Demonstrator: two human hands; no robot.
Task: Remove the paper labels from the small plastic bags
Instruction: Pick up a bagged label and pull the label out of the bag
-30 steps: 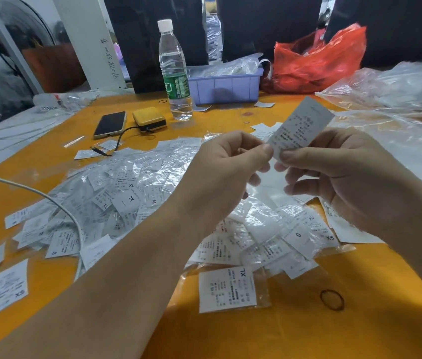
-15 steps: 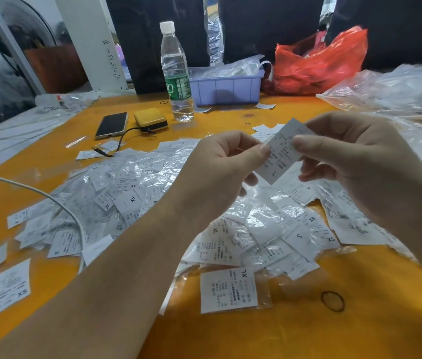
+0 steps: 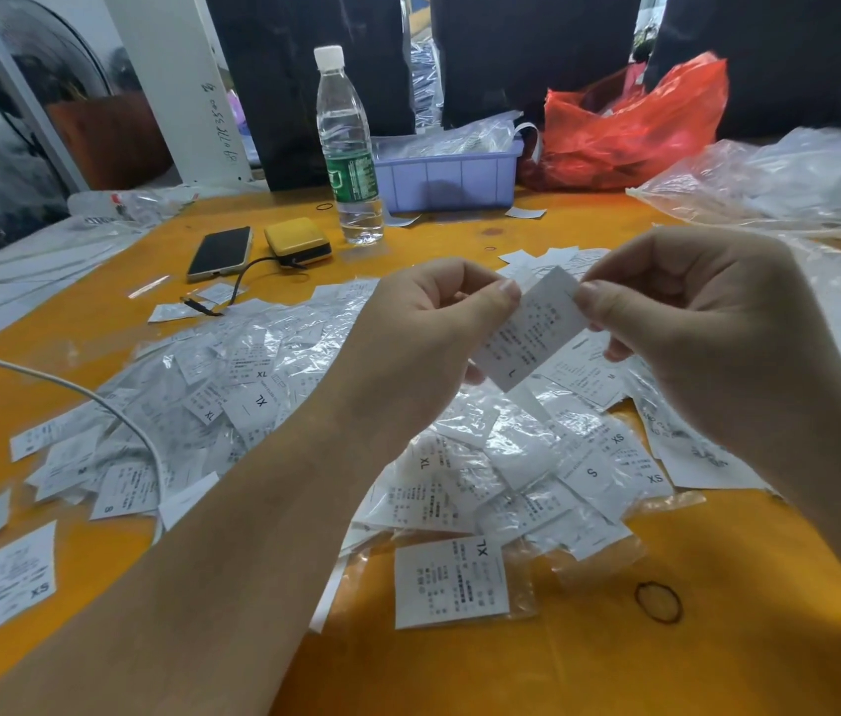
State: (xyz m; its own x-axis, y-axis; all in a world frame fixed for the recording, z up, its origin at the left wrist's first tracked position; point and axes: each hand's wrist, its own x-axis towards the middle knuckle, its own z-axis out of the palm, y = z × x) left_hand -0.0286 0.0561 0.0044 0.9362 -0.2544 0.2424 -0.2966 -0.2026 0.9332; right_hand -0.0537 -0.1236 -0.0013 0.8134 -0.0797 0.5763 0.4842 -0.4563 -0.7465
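A small white paper label (image 3: 529, 333) printed with an "L" hangs tilted above the table, and I cannot tell if a clear bag still wraps it. My left hand (image 3: 423, 343) pinches its upper left edge between thumb and fingers. My right hand (image 3: 707, 333) pinches its upper right corner. Below them lies a wide heap of small plastic bags with labels (image 3: 263, 400) on the orange table (image 3: 718, 653). One bag marked "XL" (image 3: 452, 581) lies nearest me.
At the back stand a water bottle (image 3: 348, 152), a purple tray (image 3: 447, 178), a red plastic bag (image 3: 635, 126) and clear plastic sheeting (image 3: 790, 183). A phone (image 3: 219, 252) and a yellow case (image 3: 298, 241) lie left of centre. A white cable (image 3: 72, 390) crosses the left. A rubber band (image 3: 658, 602) lies near right.
The label has come down from its raised position and tipped more upright between my hands. My right hand has shifted left and lower, closer to my left hand.
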